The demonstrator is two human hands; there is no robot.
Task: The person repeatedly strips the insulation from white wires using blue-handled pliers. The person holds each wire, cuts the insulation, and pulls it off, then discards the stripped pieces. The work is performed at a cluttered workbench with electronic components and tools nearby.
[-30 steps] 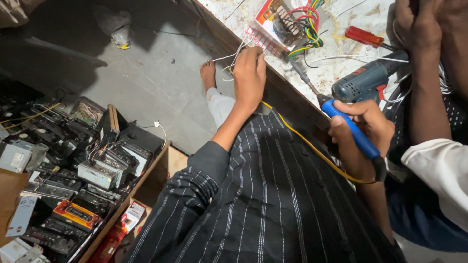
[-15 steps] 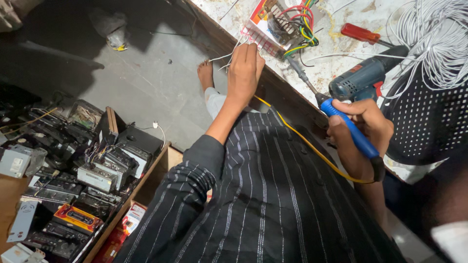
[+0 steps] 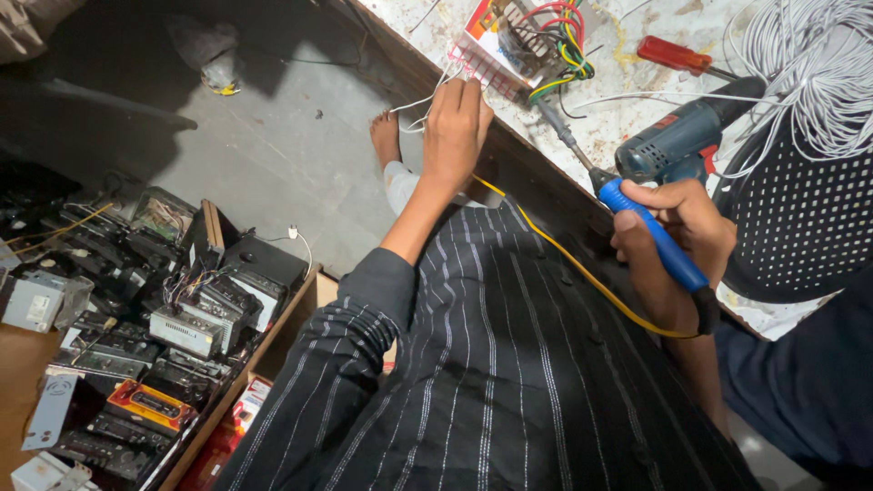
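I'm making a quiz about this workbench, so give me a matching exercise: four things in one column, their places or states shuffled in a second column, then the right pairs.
Things:
1. Soldering iron
2. Drill
3. Screwdriver
4. White wires

Places or states:
A. lying on the bench past the drill
B. held in the right hand
C. under the left hand's fingers at the bench edge
D. lying on the bench just beyond the right hand

Pairs: 1-B, 2-D, 3-A, 4-C
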